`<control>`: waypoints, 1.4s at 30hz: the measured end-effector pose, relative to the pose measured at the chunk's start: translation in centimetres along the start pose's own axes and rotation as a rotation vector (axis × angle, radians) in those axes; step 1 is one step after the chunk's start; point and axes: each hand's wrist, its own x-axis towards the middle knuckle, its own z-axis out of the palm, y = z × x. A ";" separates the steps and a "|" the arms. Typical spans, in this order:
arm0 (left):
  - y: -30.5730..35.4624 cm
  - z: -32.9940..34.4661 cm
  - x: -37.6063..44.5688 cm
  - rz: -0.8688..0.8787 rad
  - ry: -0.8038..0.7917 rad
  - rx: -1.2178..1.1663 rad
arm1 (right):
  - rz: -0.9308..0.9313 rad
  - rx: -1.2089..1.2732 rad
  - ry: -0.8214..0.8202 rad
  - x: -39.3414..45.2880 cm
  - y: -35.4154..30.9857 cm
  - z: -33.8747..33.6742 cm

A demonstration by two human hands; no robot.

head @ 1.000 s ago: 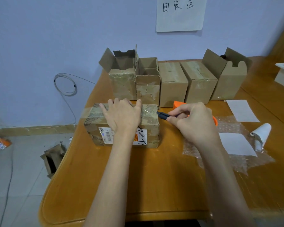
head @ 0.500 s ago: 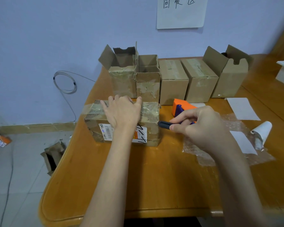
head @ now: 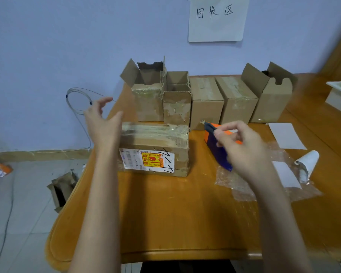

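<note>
Head view: a single view, looking down over both forearms onto the surface.
Left hand: raised at the left end of the taped box, fingers straight and spread, holding nothing. Cannot tell whether touching the cardboard or just clear of it.
Right hand: fingers curled round a dark cutter, pinching its handle. Blade tip aimed up and left, toward the row of boxes.
Taped box: directly left of the right fingers and right of the left fingers, lying flat between the two. Long axis crosswise, from one hand to the other, with the tape band on top following that axis. Label on the near face.
Key relation: blade tip near the box's right end but apart from it. Right hand nearer that end, left hand nearer the other.
Next move, as a judgement: probably blade leftward and down onto the tape, left hand steadying the opposite end.
Beyond the right fingers: orange-and-purple tape dispenser, partly hidden by the hand; bubble wrap below the wrist.
</note>
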 end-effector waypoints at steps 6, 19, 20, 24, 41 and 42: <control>-1.9 -1.2 -0.6 -0.134 -0.187 0.132 | 0.102 0.150 -0.296 -0.7 0.2 5.3; -2.2 -2.3 -4.7 -0.342 -0.651 0.016 | -0.129 0.130 -0.147 2.0 1.4 8.0; -1.9 -2.3 -5.2 -0.362 -0.724 -0.030 | -0.131 0.135 -0.146 2.2 1.4 7.9; -0.7 -2.5 -5.3 -0.535 -0.888 -0.131 | -0.111 0.129 -0.178 3.1 1.8 7.0; -2.4 3.6 -5.6 0.054 -0.343 0.044 | -0.034 0.212 -0.118 2.2 1.8 5.9; -2.3 3.9 -6.3 0.041 -0.234 0.073 | -0.033 0.225 -0.101 2.2 1.8 5.9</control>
